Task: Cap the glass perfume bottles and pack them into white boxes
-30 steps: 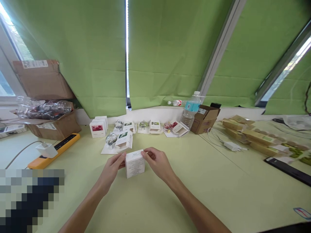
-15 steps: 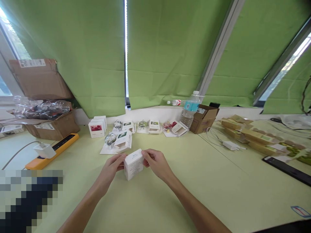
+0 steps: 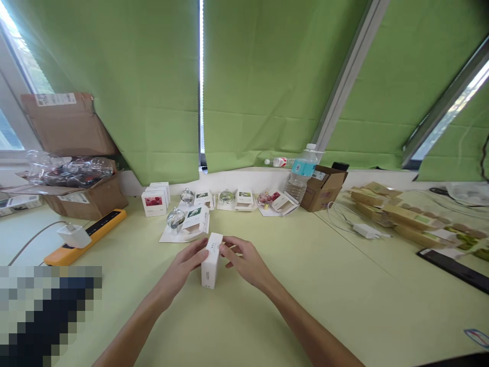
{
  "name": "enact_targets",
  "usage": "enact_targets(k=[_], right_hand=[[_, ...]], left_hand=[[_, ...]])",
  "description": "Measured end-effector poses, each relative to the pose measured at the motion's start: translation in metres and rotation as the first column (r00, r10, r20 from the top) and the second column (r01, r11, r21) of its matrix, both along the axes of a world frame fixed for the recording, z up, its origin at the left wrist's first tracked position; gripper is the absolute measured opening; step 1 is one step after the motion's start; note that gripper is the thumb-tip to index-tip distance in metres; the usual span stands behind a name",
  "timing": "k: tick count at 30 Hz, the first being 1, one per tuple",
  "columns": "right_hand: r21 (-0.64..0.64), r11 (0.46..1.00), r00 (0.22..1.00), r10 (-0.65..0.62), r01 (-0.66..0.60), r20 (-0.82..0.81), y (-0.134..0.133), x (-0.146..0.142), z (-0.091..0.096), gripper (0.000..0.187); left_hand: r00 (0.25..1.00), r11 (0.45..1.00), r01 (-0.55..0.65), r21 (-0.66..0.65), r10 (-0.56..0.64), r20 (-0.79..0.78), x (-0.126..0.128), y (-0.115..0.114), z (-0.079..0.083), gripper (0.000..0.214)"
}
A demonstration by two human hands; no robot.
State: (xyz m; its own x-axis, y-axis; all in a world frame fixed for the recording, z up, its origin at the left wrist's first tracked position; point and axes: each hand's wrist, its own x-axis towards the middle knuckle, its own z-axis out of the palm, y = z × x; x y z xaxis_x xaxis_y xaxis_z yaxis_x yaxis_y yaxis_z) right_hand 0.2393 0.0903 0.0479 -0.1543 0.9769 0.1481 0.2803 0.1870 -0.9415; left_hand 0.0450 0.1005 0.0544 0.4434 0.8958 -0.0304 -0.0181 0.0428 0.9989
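Note:
Both my hands grip a small white box (image 3: 211, 260) just above the pale green table (image 3: 267, 311). My left hand (image 3: 183, 265) presses its left face, fingers closed on it. My right hand (image 3: 244, 261) pinches its right edge near the top. The box stands on a narrow side, its thin face turned toward me. Just beyond it lie an open white box (image 3: 194, 220) and a clear glass ornament (image 3: 175, 218) on a white sheet.
A row of small boxes and glass ornaments (image 3: 225, 198) lines the back edge, with a water bottle (image 3: 300, 176) and cardboard box (image 3: 323, 187) to the right. An orange power strip (image 3: 86, 235) and charger lie left. Flat packages (image 3: 405, 216) and a cable lie right.
I have turned the white box between my hands: its broad printed face pointed toward me before, and now the narrow side faces me. Both hands kept their hold.

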Motion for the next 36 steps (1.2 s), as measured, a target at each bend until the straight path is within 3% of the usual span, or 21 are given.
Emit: enact_targets(k=[5, 12, 14, 21, 26, 31, 36], right_hand=[[-0.024, 0.988, 0.988, 0.153, -0.154, -0.033, -0.007, -0.003, 0.009, 0.043], [-0.005, 0.954, 0.953, 0.300, -0.300, 0.051, -0.013, -0.002, 0.018, 0.048], [0.016, 0.961, 0.956, 0.272, -0.276, 0.114, -0.013, -0.003, 0.015, 0.050], [0.081, 0.987, 0.950, 0.106, -0.135, 0.295, -0.006, 0.001, 0.001, 0.026], [0.070, 0.997, 0.970, 0.020, -0.038, 0.243, 0.002, 0.010, -0.002, 0.024], [0.029, 0.998, 0.989, 0.054, -0.058, 0.137, 0.004, 0.011, -0.003, 0.028], [0.048, 0.997, 0.989, 0.052, -0.059, 0.136, 0.005, 0.013, -0.002, 0.031]], left_hand=[[0.997, 0.993, 0.077, 0.088, -0.077, -0.008, 0.003, 0.000, -0.004, 0.051], [0.996, 0.981, -0.023, 0.195, 0.039, -0.077, 0.003, 0.006, -0.015, 0.042], [0.993, 0.977, -0.044, 0.208, 0.066, -0.100, 0.002, 0.007, -0.015, 0.042], [0.984, 0.960, -0.065, 0.273, 0.108, -0.143, 0.000, 0.012, -0.023, 0.042], [0.961, 0.957, -0.093, 0.276, 0.159, -0.227, -0.004, 0.013, -0.019, 0.049], [0.951, 0.939, -0.094, 0.330, 0.183, -0.250, -0.005, 0.012, -0.014, 0.040], [0.943, 0.929, -0.099, 0.356, 0.201, -0.264, -0.004, 0.013, -0.016, 0.039]])
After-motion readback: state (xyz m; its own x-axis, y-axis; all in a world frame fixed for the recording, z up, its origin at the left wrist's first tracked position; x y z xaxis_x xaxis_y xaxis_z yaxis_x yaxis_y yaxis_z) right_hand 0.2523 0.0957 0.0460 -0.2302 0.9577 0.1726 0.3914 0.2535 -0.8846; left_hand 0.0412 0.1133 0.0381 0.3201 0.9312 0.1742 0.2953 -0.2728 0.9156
